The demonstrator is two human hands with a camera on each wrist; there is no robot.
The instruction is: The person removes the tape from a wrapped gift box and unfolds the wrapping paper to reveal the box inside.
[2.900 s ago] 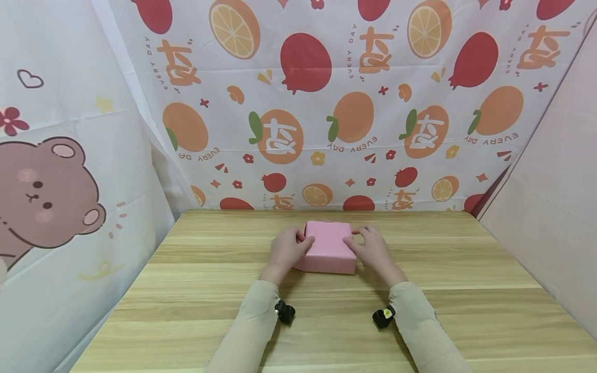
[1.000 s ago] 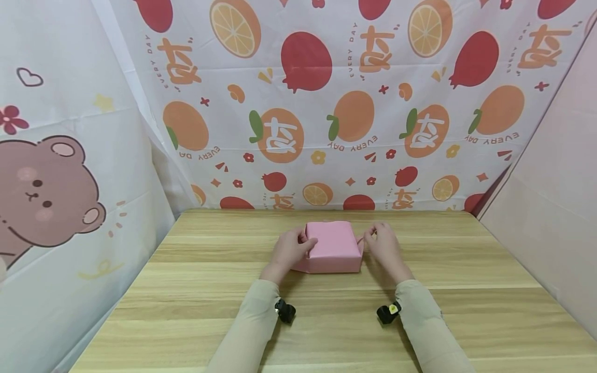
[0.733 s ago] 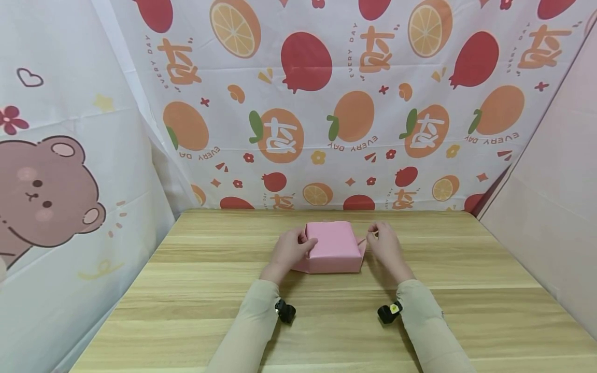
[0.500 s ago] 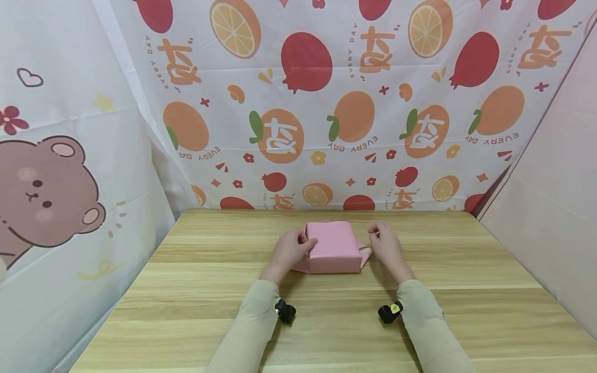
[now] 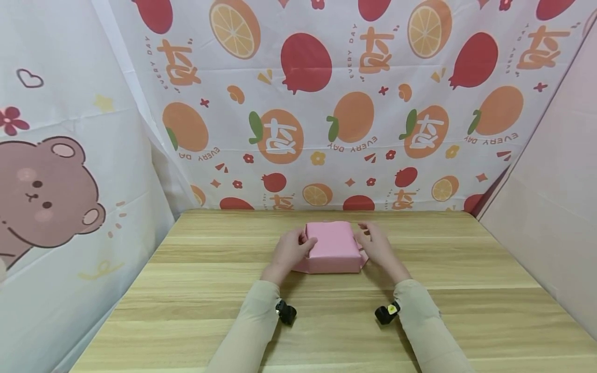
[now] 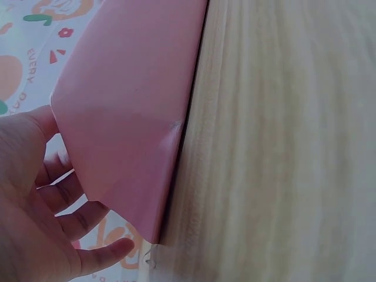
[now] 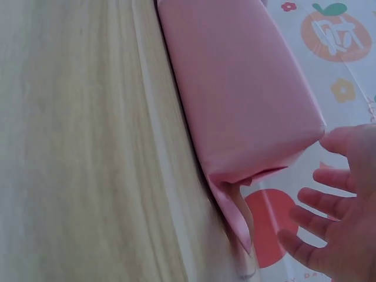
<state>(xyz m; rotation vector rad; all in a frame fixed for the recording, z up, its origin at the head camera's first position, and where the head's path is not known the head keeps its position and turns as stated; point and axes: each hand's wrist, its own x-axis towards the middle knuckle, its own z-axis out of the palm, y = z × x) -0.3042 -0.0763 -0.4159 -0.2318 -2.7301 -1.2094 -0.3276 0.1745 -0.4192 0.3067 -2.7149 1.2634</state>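
A box wrapped in shiny pink paper lies on the wooden table. My left hand grips its left end, thumb on the top edge and fingers at the end face; in the left wrist view the wrapping paper hides part of those fingers. At the right end, my right hand has its thumb at the top edge, with the other fingers spread apart beyond the box. Below that thumb, a loose paper flap sticks out from the box's right end, low by the table.
The wooden table reaches back to a white cloth with fruit prints. A bear-print cloth hangs at the left, and a plain pale cloth at the right. A small black camera sits on each wrist.
My right hand pulled a flap out at the right end, let go of it, and has moved back left to the box's top edge. My left hand stays at the left end.
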